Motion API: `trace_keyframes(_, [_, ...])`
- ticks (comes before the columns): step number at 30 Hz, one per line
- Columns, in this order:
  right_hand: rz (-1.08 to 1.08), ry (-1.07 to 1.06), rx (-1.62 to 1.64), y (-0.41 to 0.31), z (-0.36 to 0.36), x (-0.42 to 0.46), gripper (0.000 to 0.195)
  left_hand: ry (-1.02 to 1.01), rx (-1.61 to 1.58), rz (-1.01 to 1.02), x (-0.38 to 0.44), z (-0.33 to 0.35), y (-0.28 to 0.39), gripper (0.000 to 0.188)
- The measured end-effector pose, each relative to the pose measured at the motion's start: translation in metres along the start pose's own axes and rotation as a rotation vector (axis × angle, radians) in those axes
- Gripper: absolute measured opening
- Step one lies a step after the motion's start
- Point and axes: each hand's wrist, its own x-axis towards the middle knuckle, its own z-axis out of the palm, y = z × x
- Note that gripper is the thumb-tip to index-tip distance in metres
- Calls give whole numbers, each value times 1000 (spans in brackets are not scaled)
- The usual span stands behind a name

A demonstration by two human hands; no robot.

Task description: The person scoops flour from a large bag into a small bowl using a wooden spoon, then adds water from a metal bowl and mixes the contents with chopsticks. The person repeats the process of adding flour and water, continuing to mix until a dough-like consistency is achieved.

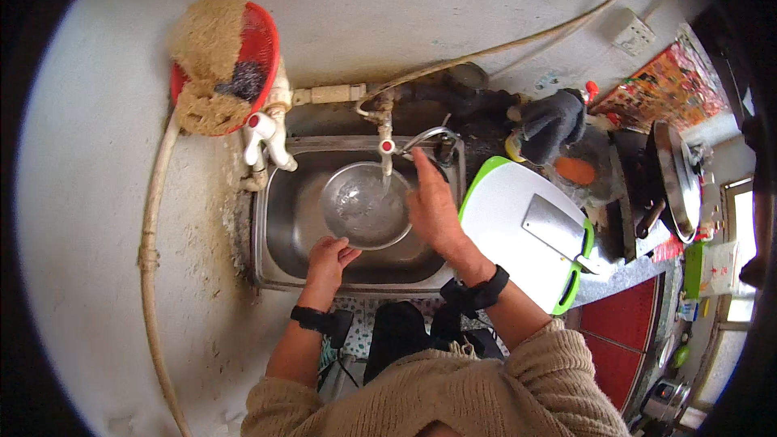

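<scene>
A round stainless steel bowl (364,209) with water in it sits in the metal sink (291,249), under the spout of a wall tap (386,147) with a red-centred knob. Water runs from that tap into the bowl. My left hand (328,261) holds the bowl's near left rim, thumb on top. My right hand (437,209) is raised at the bowl's right side, an extended finger pointing towards the taps, with nothing seen in it. Whether it touches the bowl's rim is unclear. A curved chrome faucet (431,132) stands behind its fingertips.
Right of the sink lies a white cutting board (504,243) with green edges, bearing a cleaver (552,224). A dark cloth (555,124) and a pan (671,182) are farther right. On the left wall hang a red basket (267,42) and a white tap (267,136).
</scene>
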Motion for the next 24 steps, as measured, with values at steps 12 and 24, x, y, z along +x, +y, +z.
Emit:
trace_keyframes(12, [-45,-257,-163,-33,-26,-37,80,115,200,181,-64,-25,25,15])
trace_keyframes(24, [452,133,-105,82,-336,-340,42,-326,1318,887,-158,-26,5,21])
